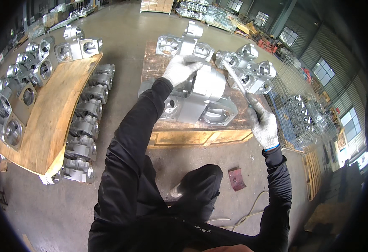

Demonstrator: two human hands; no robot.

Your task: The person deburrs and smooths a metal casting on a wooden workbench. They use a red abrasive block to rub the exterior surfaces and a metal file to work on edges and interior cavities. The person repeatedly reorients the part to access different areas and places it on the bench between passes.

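Note:
A large silver metal casting [200,98] with round bores stands on a wooden bench in front of me. My left hand [180,70], in a white knitted glove, grips the upper rim of this casting from its far left side. To the right, my right hand [263,124], gloved too and grey with dirt at the fingers, is closed round a long slim metal rod [237,80]. The rod slants up and away to the left, its far end in front of another casting [255,73]; I cannot tell whether they touch.
The wooden bench [203,137] carries further castings, one at its far edge [190,42]. On the left, a plywood sheet [66,101] has castings along it and more stacked underneath. A wire cage [295,103] stands right. A reddish piece [237,179] and a hose [251,214] lie on the floor.

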